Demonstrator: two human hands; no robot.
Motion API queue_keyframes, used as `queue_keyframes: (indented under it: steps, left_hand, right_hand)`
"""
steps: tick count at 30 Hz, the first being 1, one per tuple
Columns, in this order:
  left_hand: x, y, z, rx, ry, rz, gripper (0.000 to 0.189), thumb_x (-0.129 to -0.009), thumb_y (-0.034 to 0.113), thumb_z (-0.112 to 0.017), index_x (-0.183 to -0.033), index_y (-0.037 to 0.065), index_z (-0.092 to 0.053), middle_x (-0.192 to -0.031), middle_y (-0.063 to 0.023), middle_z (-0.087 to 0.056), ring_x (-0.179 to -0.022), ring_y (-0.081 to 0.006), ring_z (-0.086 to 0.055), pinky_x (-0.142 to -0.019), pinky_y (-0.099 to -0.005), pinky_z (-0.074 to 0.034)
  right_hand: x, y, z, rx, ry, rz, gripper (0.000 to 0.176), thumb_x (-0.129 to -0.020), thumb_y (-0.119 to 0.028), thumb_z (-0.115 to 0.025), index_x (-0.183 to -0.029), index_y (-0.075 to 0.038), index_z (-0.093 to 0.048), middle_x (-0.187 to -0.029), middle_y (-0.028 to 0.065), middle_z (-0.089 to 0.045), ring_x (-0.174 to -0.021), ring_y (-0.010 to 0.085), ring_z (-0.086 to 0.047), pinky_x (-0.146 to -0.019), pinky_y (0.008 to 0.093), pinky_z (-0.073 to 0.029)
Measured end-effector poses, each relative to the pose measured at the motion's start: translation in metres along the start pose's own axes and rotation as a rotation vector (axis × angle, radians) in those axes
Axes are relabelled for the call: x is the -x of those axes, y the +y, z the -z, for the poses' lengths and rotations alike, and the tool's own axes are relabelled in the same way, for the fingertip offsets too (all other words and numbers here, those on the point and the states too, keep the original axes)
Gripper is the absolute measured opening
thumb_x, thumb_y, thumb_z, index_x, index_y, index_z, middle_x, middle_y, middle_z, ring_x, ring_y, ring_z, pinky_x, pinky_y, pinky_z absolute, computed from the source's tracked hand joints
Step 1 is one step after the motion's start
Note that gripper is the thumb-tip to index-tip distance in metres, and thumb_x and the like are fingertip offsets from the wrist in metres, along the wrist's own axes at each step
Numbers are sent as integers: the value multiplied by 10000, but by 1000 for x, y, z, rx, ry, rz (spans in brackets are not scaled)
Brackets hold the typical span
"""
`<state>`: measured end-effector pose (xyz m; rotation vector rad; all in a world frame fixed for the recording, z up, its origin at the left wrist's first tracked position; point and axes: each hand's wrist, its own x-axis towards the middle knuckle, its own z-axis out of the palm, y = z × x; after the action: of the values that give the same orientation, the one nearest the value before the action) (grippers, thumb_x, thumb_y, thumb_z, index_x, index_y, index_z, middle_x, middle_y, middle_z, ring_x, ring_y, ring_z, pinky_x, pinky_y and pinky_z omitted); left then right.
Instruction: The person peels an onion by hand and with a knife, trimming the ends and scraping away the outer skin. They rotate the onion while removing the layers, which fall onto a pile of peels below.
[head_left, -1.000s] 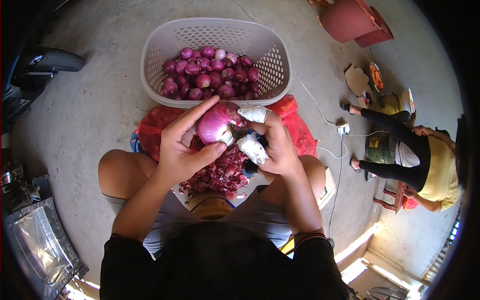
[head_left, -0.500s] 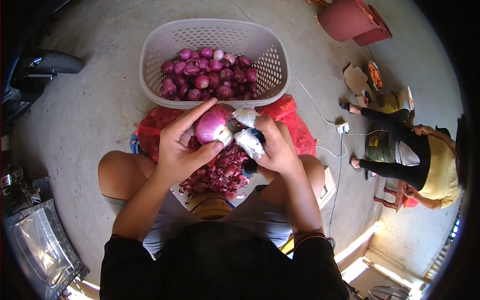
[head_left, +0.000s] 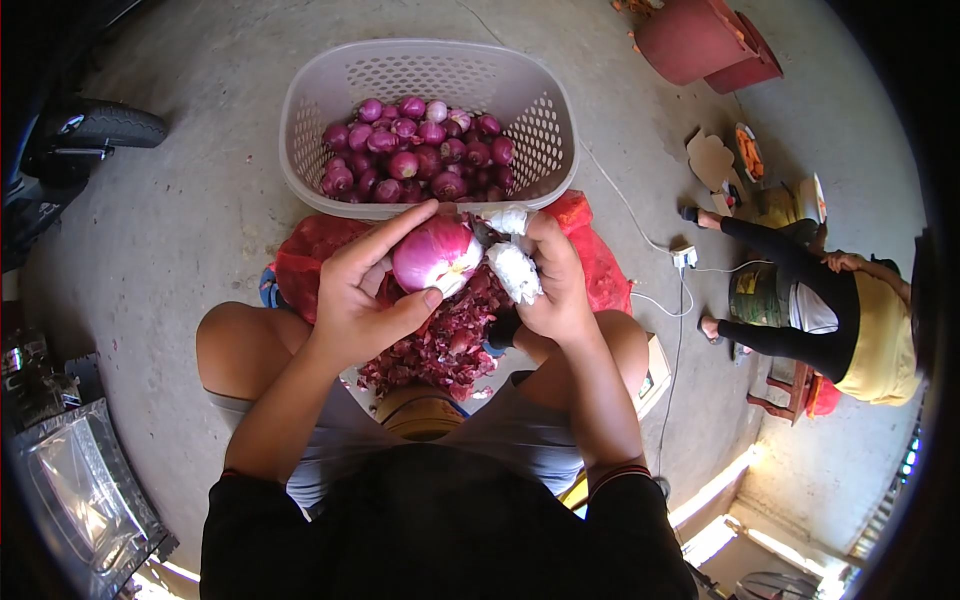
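My left hand is closed around a large red onion, its thumb below and fingers above; the onion's lower side shows pale. Just right of the onion, my right hand has its thumb and a finger wrapped in white coverings. Between those wrapped tips is a dark strip of onion skin. Below both hands lies a heap of red onion skins between my knees. A grey perforated basket beyond my hands holds many peeled-looking onions.
Red mesh sacks lie on both sides behind my hands. At right, another person sits by a green container. A white cable and socket block lie on the floor. A motorbike wheel stands at left.
My right hand has moved slightly right, away from the onion, with its wrapped tips pulling dark skin off. The onion has turned a little in my left hand.
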<state>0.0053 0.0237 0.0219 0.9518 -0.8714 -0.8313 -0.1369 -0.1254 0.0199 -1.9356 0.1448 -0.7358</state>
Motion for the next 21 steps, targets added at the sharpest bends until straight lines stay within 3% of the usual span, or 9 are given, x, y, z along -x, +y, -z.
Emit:
queue_keyframes:
  steps: [4, 10, 13, 17, 21]
  left_hand:
    - [1, 0, 2, 22, -37, -37, 620, -756, -55, -632, -1313, -110, -366, -1322, -193, -444, -1199, -211, -462, -1011, -343, -376]
    - [-3, 3, 3, 97, -23, -8, 614, -775, -29, -608, -1325, -107, -346, -1310, -195, -450, -1173, -210, -481, -1002, -340, -379]
    - [-5, 7, 5, 24, -15, 40, 587, -795, 13, -597, -1322, -94, -362, -1288, -181, -472, -1134, -200, -506, -985, -329, -385]
    - [-6, 7, 9, -38, -38, 32, 565, -817, 69, -591, -1319, -81, -381, -1252, -158, -505, -1100, -178, -522, -959, -309, -391]
    - [-5, 7, 6, -13, -38, 74, 563, -821, 86, -592, -1319, -79, -386, -1234, -151, -522, -1091, -165, -523, -950, -299, -391]
  right_hand:
    - [-4, -2, 0, -11, 37, -44, 369, -811, 20, -594, -1157, -28, -474, -1012, 110, -626, -924, 194, -626, -808, 293, -465]
    - [-4, -8, 5, -272, 76, -79, 380, -837, 22, -559, -1197, -2, -439, -1024, 96, -612, -966, 154, -592, -857, 283, -433]
    - [4, -5, 16, -27, -99, -43, 446, -807, -63, -635, -1208, -8, -446, -991, 148, -636, -829, 195, -651, -701, 271, -473]
    - [0, -8, 13, 131, -175, 58, 489, -691, -111, -707, -1146, -81, -532, -909, 118, -655, -735, 315, -650, -615, 367, -506]
    - [1, -9, 14, 206, -226, 67, 534, -636, -102, -718, -1136, -91, -530, -915, 132, -646, -749, 338, -639, -615, 389, -503]
